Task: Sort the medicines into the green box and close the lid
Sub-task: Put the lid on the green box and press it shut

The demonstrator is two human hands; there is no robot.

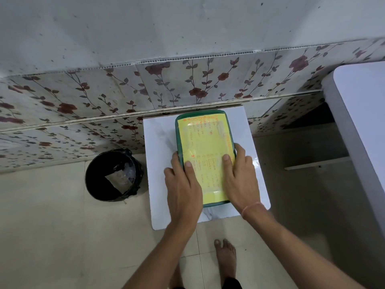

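Note:
The green box (179, 130) lies on a small white table (158, 155), its lid down. A yellow sheet with orange writing (206, 147) covers the lid. My left hand (183, 184) grips the box's near left edge, thumb on the lid. My right hand (239, 178) rests on the near right side, thumb pressing the yellow sheet and fingers wrapped over the right rim. No medicines are visible; the inside of the box is hidden.
A black bin (113, 176) with a liner stands on the tiled floor left of the table. A floral-tiled wall (187, 84) runs behind. A larger white table (362, 122) is at the right. My bare foot (226, 259) is below the table's front edge.

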